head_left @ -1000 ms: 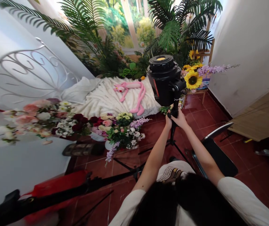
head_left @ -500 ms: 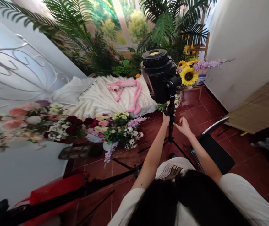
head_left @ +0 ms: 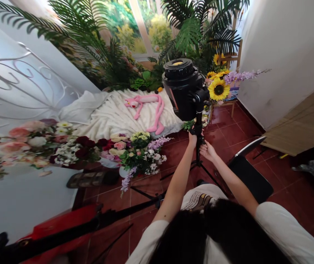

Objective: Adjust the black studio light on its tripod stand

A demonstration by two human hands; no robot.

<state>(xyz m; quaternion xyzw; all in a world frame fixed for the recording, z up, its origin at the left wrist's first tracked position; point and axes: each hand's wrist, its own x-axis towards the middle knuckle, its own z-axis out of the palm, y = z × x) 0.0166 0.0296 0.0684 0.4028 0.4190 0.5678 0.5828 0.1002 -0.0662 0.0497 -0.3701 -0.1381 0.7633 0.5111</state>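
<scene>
A large black studio light stands upright on a black light stand in front of me. My left hand is wrapped round the stand just below the lamp, with its fingers partly hidden behind the black clamp. Slightly lower and to the right, my right hand has its fingers closed at the stand's pole, on what looks like a small knob. The stand's thin legs spread over the red tiled floor.
A second black stand slants across the lower left. Artificial flowers line the left, before a white blanket bearing a pink plush toy. A black folding chair stands right; sunflowers rise behind the lamp.
My right hand has moved left to the pole, and its fingers have closed there. My left hand keeps its hold on the stand. The view has shifted very slightly.
</scene>
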